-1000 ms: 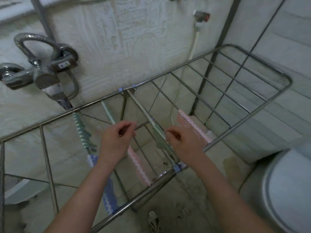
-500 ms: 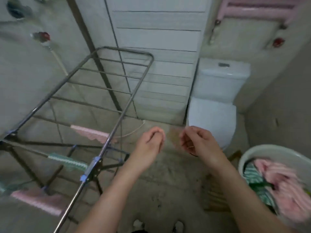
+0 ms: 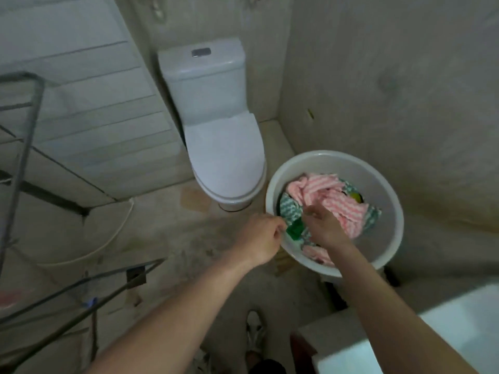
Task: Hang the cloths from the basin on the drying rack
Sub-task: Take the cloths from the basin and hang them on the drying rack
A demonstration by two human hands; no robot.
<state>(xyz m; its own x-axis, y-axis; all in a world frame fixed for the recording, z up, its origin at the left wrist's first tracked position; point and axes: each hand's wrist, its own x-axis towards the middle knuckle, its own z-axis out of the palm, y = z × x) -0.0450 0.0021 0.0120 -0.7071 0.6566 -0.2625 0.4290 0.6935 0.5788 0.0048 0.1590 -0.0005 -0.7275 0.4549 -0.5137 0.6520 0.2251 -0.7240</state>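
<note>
**Both hands at the basin, right hand nearer the heap**

Head view: The basin sits on the floor to the person's right, beside the toilet. The cloths lie crumpled inside it. A pink striped cloth is on top, draped from the far left towards the near right. A green patterned cloth shows beneath it on the left side.

The right hand is inside the rim, over the near-left part of the heap. Its fingers are bent down onto the fabric, but it cannot be told whether they already pinch a cloth. The left hand is just outside the near-left rim, with curled fingers that reach the green fabric's edge. Whether it grips anything cannot be told either.

The cloths lie ahead of and under the right fingers, so that hand is better placed to lift one. The heap has no clear long axis. The drying rack stands well apart on the left, so a lifted cloth would have to be carried across the person's body.
</note>
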